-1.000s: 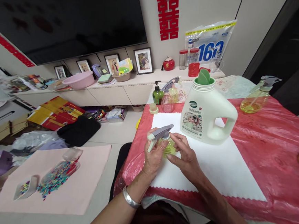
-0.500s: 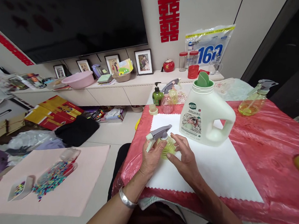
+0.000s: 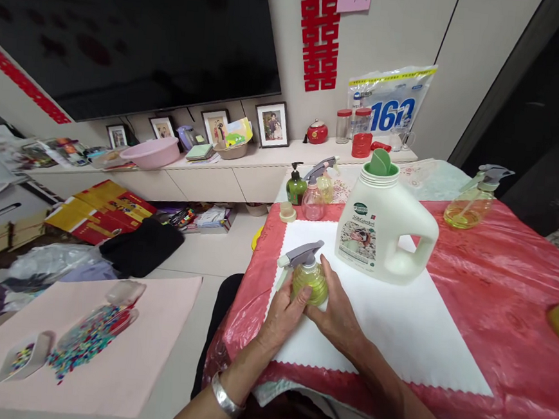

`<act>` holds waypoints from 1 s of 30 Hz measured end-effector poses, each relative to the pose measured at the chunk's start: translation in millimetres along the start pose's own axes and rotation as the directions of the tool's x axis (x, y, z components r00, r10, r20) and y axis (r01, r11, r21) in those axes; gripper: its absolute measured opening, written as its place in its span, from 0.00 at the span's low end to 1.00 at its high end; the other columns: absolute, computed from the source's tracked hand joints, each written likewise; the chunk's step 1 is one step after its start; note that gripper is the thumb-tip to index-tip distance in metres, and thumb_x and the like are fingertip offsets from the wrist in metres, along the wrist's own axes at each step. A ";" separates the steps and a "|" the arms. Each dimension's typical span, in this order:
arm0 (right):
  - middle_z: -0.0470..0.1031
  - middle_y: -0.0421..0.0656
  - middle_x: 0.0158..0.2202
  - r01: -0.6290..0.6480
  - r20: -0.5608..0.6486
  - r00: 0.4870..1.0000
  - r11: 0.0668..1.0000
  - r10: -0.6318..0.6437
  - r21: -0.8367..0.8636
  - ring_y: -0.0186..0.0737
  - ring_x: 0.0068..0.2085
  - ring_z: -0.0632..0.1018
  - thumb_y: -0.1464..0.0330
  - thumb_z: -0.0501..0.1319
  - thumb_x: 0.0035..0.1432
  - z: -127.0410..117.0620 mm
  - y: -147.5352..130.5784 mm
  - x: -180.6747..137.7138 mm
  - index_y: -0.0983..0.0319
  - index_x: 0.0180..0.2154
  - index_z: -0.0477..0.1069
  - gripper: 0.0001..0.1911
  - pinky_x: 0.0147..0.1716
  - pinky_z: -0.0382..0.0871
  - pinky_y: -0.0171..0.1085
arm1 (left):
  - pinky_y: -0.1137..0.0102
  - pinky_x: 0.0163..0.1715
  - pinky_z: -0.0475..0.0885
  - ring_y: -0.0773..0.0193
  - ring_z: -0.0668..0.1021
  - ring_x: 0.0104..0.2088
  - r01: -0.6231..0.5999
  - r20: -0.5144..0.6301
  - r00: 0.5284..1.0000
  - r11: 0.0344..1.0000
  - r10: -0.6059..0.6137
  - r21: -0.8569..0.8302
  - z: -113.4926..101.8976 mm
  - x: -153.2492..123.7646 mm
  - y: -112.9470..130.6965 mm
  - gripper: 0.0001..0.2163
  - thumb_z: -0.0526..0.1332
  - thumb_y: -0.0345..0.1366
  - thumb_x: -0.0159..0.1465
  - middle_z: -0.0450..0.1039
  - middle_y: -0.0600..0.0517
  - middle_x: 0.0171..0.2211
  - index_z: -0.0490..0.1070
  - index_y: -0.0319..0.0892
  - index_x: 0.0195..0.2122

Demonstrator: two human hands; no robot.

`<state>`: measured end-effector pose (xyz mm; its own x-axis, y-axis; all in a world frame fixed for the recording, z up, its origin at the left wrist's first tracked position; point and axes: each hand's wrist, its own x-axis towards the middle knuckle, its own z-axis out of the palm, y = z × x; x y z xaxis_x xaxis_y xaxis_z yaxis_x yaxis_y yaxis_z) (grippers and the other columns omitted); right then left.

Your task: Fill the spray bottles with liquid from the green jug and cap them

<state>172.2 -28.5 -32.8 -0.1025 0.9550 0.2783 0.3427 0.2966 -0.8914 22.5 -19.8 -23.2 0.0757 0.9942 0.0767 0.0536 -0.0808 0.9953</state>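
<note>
A small round spray bottle [image 3: 309, 278] with yellow-green liquid and a grey trigger head stands on a white mat [image 3: 396, 322] near the table's left edge. My left hand [image 3: 285, 313] cups its left side, fingers curled against the body. My right hand [image 3: 338, 312] wraps the right side, thumb and fingers pressed on the bottle. Just behind stands a large white detergent jug [image 3: 385, 224] with an open green spout.
A red cloth [image 3: 506, 285] covers the table. Another spray bottle [image 3: 476, 198] stands at the far right, a green pump bottle [image 3: 295, 185] and a clear sprayer [image 3: 315, 193] at the far left corner. Beads [image 3: 90, 336] lie on pink paper on the floor.
The spray bottle has come down from a raised position onto the white mat. Both hands slid lower around its body. The view has tilted slightly.
</note>
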 end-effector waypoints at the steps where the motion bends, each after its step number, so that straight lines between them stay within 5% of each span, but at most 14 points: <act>1: 0.53 0.56 0.70 0.004 -0.002 1.000 1.000 -0.004 0.001 0.53 0.70 0.57 0.63 0.62 0.59 0.7 -0.3 0.3 0.64 0.72 0.41 0.47 0.68 0.57 0.56 | 0.55 0.61 0.69 0.48 0.77 0.58 0.002 -0.002 1.000 1.000 -0.002 0.002 0.9 -1.6 0.3 0.24 0.67 0.47 0.63 0.78 0.44 0.55 0.72 0.46 0.59; 11: 0.61 0.55 0.66 -0.048 -0.064 0.997 0.998 0.045 -0.049 0.55 0.64 0.69 0.61 0.65 0.54 -11.9 -6.7 1.3 0.62 0.71 0.45 0.49 0.60 0.70 0.52 | 0.52 0.63 0.68 0.45 0.74 0.60 -0.025 -0.032 0.999 0.993 0.022 -0.111 19.6 -16.1 20.3 0.26 0.70 0.45 0.60 0.75 0.42 0.56 0.72 0.47 0.59; 18: 0.61 0.54 0.67 -0.017 -0.085 0.996 0.998 0.022 0.056 0.55 0.66 0.66 0.60 0.68 0.53 -27.9 -16.0 1.3 0.62 0.71 0.45 0.51 0.61 0.70 0.51 | 0.52 0.66 0.64 0.45 0.68 0.66 0.110 0.017 0.994 0.947 -0.110 -0.301 13.4 -20.7 20.6 0.30 0.71 0.50 0.59 0.70 0.42 0.63 0.70 0.47 0.61; 22: 0.63 0.55 0.65 -0.071 -0.025 0.996 0.966 0.080 0.248 0.55 0.64 0.69 0.57 0.70 0.54 -34.6 -23.1 -3.0 0.59 0.71 0.44 0.52 0.59 0.72 0.52 | 0.48 0.62 0.67 0.44 0.72 0.63 0.290 0.166 0.957 0.768 -0.238 -0.571 13.6 -22.9 30.6 0.30 0.67 0.54 0.62 0.67 0.42 0.66 0.68 0.48 0.62; 26: 0.67 0.53 0.61 -0.119 0.070 0.993 0.882 0.098 0.456 0.53 0.58 0.75 0.57 0.71 0.54 -34.1 -27.3 -7.8 0.56 0.70 0.44 0.52 0.51 0.77 0.49 | 0.49 0.57 0.72 0.45 0.79 0.56 0.465 0.384 0.885 0.546 -0.264 -0.697 16.7 -27.9 37.0 0.26 0.65 0.52 0.65 0.74 0.40 0.60 0.71 0.46 0.60; 30: 0.62 0.53 0.65 -0.089 0.069 0.995 0.933 0.069 0.349 0.55 0.64 0.68 0.56 0.71 0.54 -35.0 -37.3 -13.9 0.58 0.70 0.48 0.50 0.62 0.67 0.53 | 0.50 0.59 0.72 0.43 0.78 0.57 0.489 0.367 0.868 0.449 -0.336 -0.748 16.4 -31.9 24.7 0.23 0.70 0.48 0.60 0.78 0.43 0.57 0.77 0.45 0.54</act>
<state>193.5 -52.9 9.1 -0.1428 0.9713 0.1903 0.0032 0.1927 -0.9812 37.7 -54.7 -2.0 0.4127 0.8638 -0.2892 -0.6835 0.5035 0.5284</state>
